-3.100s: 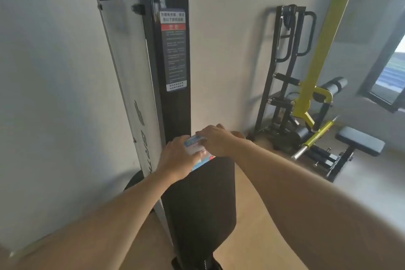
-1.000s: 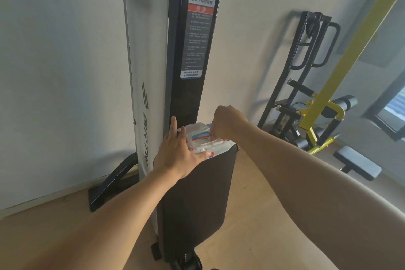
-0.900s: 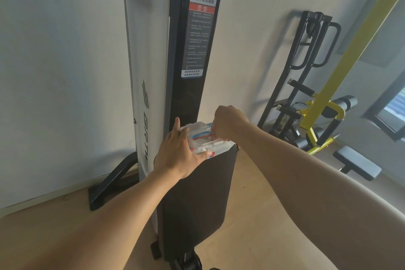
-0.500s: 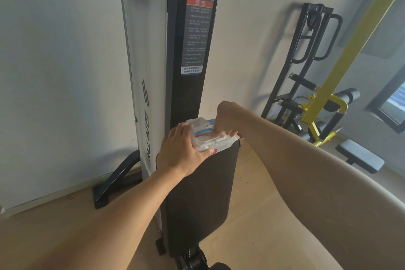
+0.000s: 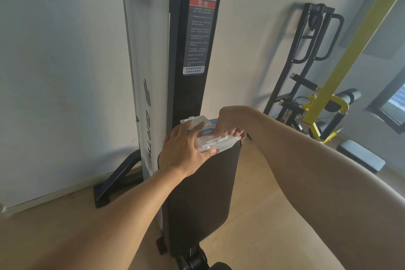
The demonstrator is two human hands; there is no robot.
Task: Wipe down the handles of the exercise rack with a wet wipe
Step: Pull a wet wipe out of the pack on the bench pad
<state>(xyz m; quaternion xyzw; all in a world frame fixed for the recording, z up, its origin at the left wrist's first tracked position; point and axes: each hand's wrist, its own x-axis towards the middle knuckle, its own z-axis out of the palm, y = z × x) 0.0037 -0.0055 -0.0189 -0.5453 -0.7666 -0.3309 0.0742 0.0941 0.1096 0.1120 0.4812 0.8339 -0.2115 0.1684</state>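
A white wet wipe pack with blue and red print rests on top of a black padded backrest. Its clear plastic lid stands flipped up at the back. My left hand grips the pack's left side and holds it steady. My right hand is over the pack's opening with fingers pinched down into it; the wipe itself is hidden under the fingers. The black exercise rack with curved handles leans on the wall at the right.
A tall black machine column with a warning label and a white side panel stands right behind the backrest. A yellow machine arm, a grey padded bench and a window are at the right. The floor is light wood.
Since three seconds ago the pack's lid has been flipped open. My right hand's fingers have dipped into the opening, while my left hand kept holding the pack. The view shifted slightly.
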